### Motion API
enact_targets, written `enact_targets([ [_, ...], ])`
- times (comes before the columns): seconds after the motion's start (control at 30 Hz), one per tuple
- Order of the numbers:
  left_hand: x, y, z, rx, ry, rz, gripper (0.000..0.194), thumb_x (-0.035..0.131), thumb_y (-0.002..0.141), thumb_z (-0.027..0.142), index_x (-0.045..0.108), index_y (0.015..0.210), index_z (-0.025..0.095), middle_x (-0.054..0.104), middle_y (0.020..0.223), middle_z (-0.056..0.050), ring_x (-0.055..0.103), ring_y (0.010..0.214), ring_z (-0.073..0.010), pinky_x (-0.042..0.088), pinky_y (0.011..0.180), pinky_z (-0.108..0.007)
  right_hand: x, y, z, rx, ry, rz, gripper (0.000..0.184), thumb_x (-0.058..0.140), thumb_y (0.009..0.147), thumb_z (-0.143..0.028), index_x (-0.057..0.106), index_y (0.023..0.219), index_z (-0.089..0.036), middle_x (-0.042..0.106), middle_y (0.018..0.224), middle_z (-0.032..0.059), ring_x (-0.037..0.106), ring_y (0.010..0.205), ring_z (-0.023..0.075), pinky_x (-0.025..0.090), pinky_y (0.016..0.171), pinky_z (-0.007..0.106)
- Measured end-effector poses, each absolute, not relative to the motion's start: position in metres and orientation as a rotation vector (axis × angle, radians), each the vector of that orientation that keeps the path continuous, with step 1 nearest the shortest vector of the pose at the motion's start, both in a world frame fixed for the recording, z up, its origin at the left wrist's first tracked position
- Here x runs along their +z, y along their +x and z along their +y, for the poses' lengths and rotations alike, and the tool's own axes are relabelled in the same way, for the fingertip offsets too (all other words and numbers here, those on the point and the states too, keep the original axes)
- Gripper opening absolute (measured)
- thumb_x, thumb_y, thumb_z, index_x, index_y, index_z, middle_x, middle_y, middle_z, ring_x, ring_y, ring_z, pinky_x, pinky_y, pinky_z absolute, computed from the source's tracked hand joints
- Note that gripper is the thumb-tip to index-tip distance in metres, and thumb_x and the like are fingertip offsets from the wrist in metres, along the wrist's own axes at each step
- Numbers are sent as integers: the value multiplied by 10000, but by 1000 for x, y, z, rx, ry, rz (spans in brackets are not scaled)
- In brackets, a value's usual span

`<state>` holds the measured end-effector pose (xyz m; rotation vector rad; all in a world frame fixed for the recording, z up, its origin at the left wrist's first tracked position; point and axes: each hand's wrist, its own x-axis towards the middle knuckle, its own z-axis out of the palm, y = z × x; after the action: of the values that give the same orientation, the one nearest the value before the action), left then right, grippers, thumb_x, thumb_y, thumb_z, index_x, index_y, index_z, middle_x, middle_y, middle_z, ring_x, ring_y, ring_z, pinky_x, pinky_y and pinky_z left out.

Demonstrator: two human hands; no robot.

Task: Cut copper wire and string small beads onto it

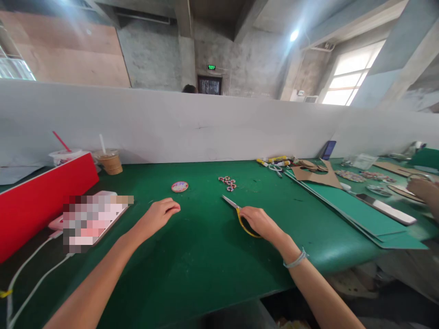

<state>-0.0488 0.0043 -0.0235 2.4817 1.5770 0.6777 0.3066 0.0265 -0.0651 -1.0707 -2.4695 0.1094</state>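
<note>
Forearms point(106, 269) cropped; right fingers point(250, 215) clamped on partly hidden scissors point(238, 212); left fingers point(170, 204) together.

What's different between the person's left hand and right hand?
The right hand grips yellow-handled scissors; the left hand shows nothing in it. The right hand has a pale band behind it; the left hand has none. Both are over the green table.

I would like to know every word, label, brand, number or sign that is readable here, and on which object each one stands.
No text can be read with certainty.
Green lit sign at the back: has characters, too small and blurred.
Small round printed piece: colourful print, too small to tell any letters.
Device at left: pixelated, unreadable.
Scissors: no marking can be made out.
</note>
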Motion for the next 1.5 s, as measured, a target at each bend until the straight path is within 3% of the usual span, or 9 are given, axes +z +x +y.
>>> enact_targets([
  [0.13,-25,-53,7,635,2399,1606,289,401,892,385,618,814,211,612,809,-9,573,673,-154,418,631,-254,-65,310,26,104,-1081,-2416,277,365,943,-193,642,936,-184,680,953,55,623,877,169,460,787,280],
  [0.37,-27,-82,20,646,2289,1759,270,425,860,402,603,833,201,625,821,-14,582,640,-155,421,627,-259,-58,321,29,-110,-1200,-2351,247,434,925,-217,648,807,-184,670,769,47,553,781,185,385,732,310],
  [0.87,-10,-94,10,552,2217,1721,266,439,830,428,626,843,239,657,886,4,601,795,-179,428,697,-249,-63,319,33,87,-1182,-2276,300,384,929,-209,623,749,-182,570,717,39,524,737,165,410,677,263],
  [0.97,-18,-101,14,550,2167,1753,280,438,820,442,620,842,231,658,869,-5,613,731,-178,439,672,-259,-65,318,32,119,-1230,-2251,280,387,932,-241,634,809,-195,588,760,37,546,758,167,426,699,269],
  [1.07,-26,-110,19,565,2128,1859,292,448,800,461,612,841,224,657,889,-22,622,716,-190,446,645,-268,-67,318,32,109,-1327,-2187,219,436,909,-248,620,1022,-205,622,857,43,569,830,186,444,765,303],
  [1.13,-30,-117,22,574,2116,1929,279,449,793,444,608,831,218,658,882,-31,625,731,-201,447,645,-275,-68,318,31,74,-1384,-2175,281,506,868,-249,577,1133,-189,632,903,56,569,881,211,447,812,340],
  [1.4,-39,-120,21,406,2226,2191,213,419,786,281,614,758,200,641,810,-58,610,721,-212,444,660,-297,-68,317,28,82,-1368,-2254,255,553,841,-314,613,1061,-200,604,990,80,561,962,231,447,868,365],
  [1.5,-40,-115,19,382,2253,2233,216,444,778,255,646,819,193,637,887,-78,611,774,-232,450,716,-321,-70,318,27,126,-1341,-2294,261,553,838,-307,602,1072,-203,592,1007,80,565,957,220,454,859,353],
])
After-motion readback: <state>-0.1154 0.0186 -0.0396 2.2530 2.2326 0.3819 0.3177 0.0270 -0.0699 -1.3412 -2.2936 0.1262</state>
